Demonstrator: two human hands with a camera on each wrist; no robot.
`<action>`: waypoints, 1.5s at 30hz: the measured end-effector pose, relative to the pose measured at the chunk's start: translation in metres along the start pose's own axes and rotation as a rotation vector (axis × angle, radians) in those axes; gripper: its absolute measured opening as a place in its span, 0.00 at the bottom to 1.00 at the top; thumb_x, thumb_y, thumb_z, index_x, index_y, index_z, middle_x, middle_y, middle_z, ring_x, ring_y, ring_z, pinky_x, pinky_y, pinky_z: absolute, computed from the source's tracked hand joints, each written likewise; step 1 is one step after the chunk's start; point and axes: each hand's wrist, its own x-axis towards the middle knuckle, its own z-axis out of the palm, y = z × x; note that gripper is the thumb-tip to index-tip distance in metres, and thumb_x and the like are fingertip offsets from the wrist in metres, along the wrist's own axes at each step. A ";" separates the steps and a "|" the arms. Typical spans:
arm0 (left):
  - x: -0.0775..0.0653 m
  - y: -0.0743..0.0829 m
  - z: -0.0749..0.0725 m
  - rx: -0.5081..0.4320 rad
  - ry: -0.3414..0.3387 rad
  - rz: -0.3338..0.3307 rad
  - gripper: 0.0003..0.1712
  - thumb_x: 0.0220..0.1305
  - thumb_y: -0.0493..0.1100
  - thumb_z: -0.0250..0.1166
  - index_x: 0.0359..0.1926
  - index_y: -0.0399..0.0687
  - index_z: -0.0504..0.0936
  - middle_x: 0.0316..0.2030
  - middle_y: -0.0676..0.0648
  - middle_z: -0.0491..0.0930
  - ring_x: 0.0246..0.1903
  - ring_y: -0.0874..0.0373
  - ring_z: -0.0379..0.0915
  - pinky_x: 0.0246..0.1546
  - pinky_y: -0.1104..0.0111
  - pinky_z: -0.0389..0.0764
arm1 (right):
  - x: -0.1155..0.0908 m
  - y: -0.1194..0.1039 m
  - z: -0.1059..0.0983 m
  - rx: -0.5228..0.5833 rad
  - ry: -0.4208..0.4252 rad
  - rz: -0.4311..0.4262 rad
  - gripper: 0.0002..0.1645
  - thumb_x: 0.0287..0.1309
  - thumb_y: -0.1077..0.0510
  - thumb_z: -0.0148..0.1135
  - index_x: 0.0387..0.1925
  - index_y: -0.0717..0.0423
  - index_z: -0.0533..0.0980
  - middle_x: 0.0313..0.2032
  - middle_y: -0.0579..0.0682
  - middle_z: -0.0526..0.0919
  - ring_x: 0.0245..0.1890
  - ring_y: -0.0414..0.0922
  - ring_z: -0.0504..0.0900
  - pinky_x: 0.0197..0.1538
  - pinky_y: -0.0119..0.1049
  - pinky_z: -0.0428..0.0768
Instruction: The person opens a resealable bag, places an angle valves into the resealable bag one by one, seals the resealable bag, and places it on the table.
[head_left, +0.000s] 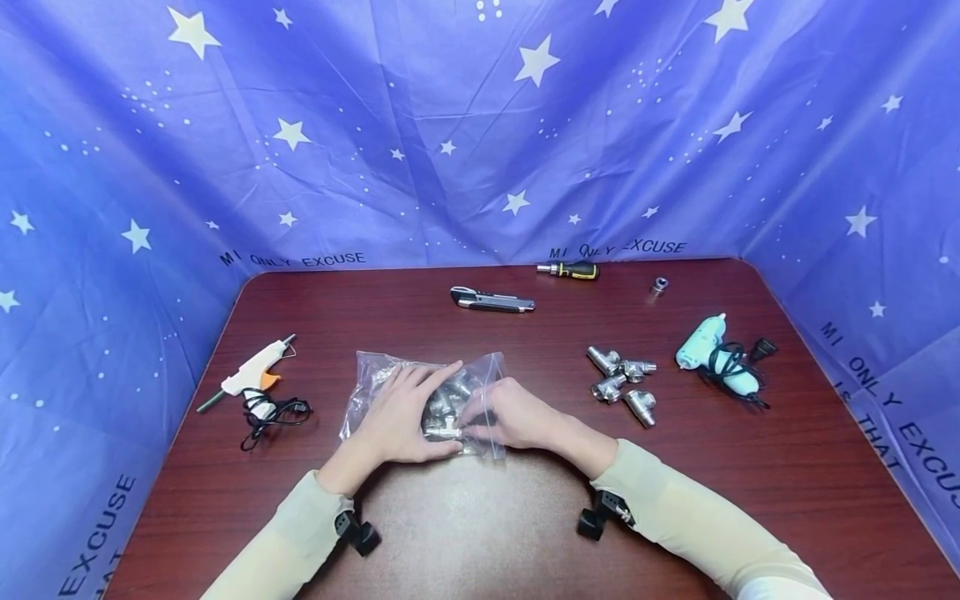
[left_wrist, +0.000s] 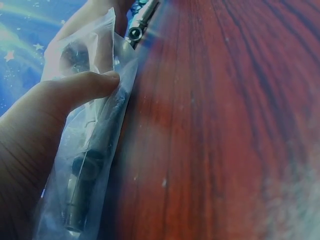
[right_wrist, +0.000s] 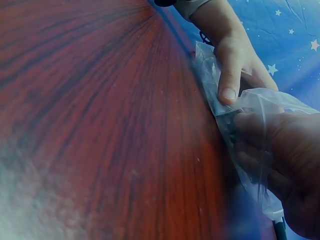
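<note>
A clear plastic zip bag [head_left: 491, 371] with several shiny metal tee pipe fittings [head_left: 444, 432] inside lies in front of me. My left hand [head_left: 405, 417] rests on top of it, fingers spread and thumb [left_wrist: 95, 86] pressing the film near the bag's mouth. Through that mouth, on the right side, reaches my right hand [head_left: 521, 414]. Its bent fingers [right_wrist: 250, 155] are inside the bag, and the fingertips are right at the end of one fitting; whether they pinch it I cannot tell.
More metal tee fittings [head_left: 609, 387] lie right of the bag, near a blue glue gun [head_left: 712, 354]. A white glue gun [head_left: 255, 371] with a black cord lies left. Behind are a utility knife [head_left: 492, 300], a screwdriver [head_left: 573, 270] and a small metal ring [head_left: 660, 285]. Starry curtains [head_left: 450, 150] border the table.
</note>
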 end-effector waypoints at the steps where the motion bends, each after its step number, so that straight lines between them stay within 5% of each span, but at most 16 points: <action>1: 0.000 0.000 0.000 0.000 0.001 0.002 0.67 0.41 0.74 0.79 0.82 0.61 0.64 0.65 0.46 0.79 0.63 0.45 0.74 0.73 0.38 0.69 | 0.001 0.000 0.000 0.001 -0.004 0.003 0.04 0.64 0.55 0.75 0.39 0.47 0.91 0.39 0.41 0.93 0.44 0.35 0.90 0.53 0.29 0.86; 18: 0.001 0.001 0.001 -0.008 0.005 0.005 0.67 0.40 0.73 0.79 0.82 0.62 0.64 0.63 0.47 0.80 0.62 0.45 0.76 0.72 0.40 0.72 | -0.003 0.003 -0.006 0.068 -0.060 0.045 0.15 0.69 0.64 0.67 0.52 0.49 0.89 0.49 0.43 0.93 0.51 0.39 0.91 0.59 0.33 0.86; 29: 0.001 0.001 -0.001 -0.009 -0.011 -0.008 0.68 0.40 0.73 0.80 0.82 0.61 0.64 0.63 0.47 0.80 0.64 0.45 0.75 0.73 0.40 0.70 | -0.024 0.013 -0.037 0.044 0.032 0.091 0.10 0.65 0.65 0.68 0.43 0.51 0.89 0.42 0.43 0.91 0.45 0.38 0.89 0.53 0.36 0.88; 45: 0.001 0.002 -0.002 0.001 -0.014 -0.012 0.67 0.40 0.73 0.80 0.82 0.61 0.65 0.63 0.48 0.80 0.65 0.46 0.75 0.74 0.40 0.69 | -0.063 0.039 -0.082 -0.019 0.130 0.238 0.13 0.64 0.65 0.71 0.48 0.51 0.90 0.42 0.44 0.92 0.37 0.37 0.84 0.40 0.45 0.85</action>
